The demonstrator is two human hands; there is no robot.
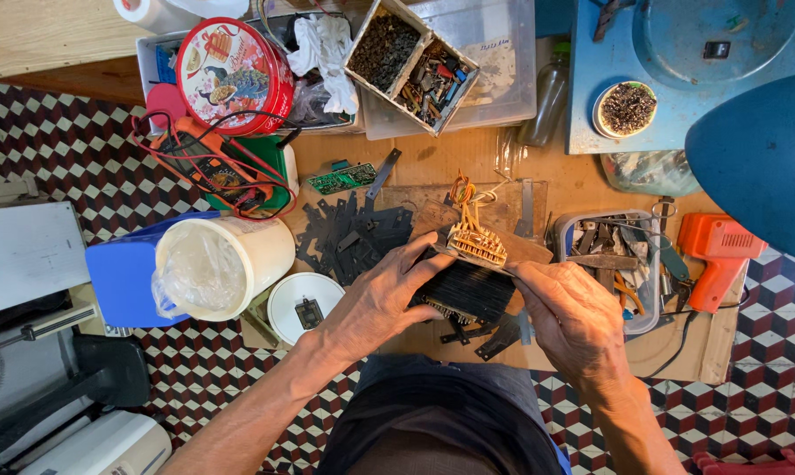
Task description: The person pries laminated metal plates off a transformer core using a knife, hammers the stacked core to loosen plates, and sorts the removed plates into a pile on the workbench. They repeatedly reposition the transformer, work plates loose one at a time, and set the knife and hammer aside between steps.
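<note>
My left hand (381,296) and my right hand (573,312) together grip a small transformer (468,286), a dark stack of thin metal plates with a tan winding and orange-yellow wires (464,195) on its top. The left fingers press on the stack's left edge. The right fingers hold its right side. Loose black metal plates (349,233) lie spread just left of it on the cardboard (582,189), and a few more (494,332) lie under my hands.
A white tub (217,264) with a plastic bag and a white lid (302,303) sit at left. A red round tin (234,75), a multimeter with leads (212,163), a green circuit board (342,179), a tool tray (613,255), an orange soldering gun (718,255) and parts boxes (412,62) surround the cardboard.
</note>
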